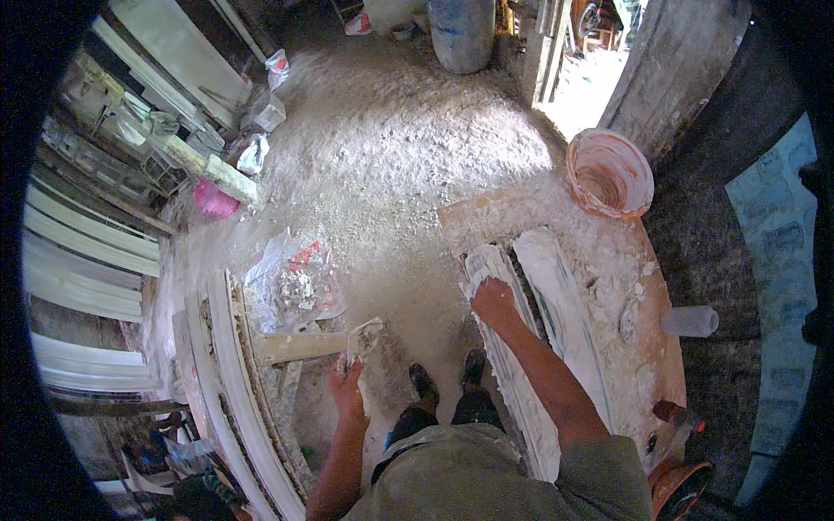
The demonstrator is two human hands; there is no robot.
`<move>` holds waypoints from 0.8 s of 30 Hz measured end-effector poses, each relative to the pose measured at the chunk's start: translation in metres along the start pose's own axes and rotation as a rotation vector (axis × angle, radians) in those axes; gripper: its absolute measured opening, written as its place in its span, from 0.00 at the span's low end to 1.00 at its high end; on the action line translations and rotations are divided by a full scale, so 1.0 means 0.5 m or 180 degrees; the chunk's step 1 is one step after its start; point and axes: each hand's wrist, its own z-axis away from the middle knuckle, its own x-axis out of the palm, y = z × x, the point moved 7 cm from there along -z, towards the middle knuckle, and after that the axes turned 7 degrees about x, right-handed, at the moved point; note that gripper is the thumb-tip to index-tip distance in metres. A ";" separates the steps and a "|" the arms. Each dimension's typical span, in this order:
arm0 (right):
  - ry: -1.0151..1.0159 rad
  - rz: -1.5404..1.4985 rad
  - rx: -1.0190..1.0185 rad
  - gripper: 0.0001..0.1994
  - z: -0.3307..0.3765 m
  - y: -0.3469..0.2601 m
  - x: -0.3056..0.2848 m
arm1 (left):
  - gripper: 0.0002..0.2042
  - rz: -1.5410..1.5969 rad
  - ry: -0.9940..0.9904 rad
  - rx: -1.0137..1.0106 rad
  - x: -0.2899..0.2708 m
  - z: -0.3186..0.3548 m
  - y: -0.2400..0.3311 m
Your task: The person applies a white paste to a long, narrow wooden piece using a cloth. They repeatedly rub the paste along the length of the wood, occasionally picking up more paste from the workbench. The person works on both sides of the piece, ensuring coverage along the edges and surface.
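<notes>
On the bench to my right lies a long white plaster strip (pixel 511 373), its surface wet-looking and uneven. My right hand (pixel 495 302) rests on it near its far end, fingers curled down; what they grip, if anything, is hidden. Beside it, to the right, runs a second white strip (pixel 556 286) with greenish streaks. My left hand (pixel 347 391) hangs over the gap left of my legs, closed on a flat piece smeared with plaster (pixel 365 337). Its exact kind is unclear. That piece overlaps the end of a wooden bar (pixel 300 347).
An orange, plaster-caked bucket (pixel 610 174) stands at the bench's far end. A translucent plastic container (pixel 692 321) lies at its right edge. Left are long white mouldings (pixel 243 399) and a plastic sack with white lumps (pixel 295 282). A blue barrel (pixel 462 35) stands far off.
</notes>
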 end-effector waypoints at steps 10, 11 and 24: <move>0.0177 0.0128 0.0622 0.18 0.080 -0.006 0.029 | 0.27 -0.0206 -0.0185 0.0213 -0.036 -0.047 0.046; 0.0092 -0.0029 0.0563 0.17 0.055 0.001 0.027 | 0.27 -0.0125 -0.0217 0.0186 -0.030 -0.049 0.052; 0.0044 -0.1226 0.1853 0.26 -0.047 0.185 0.118 | 0.12 -0.0710 -0.0949 0.1190 0.304 -0.157 0.054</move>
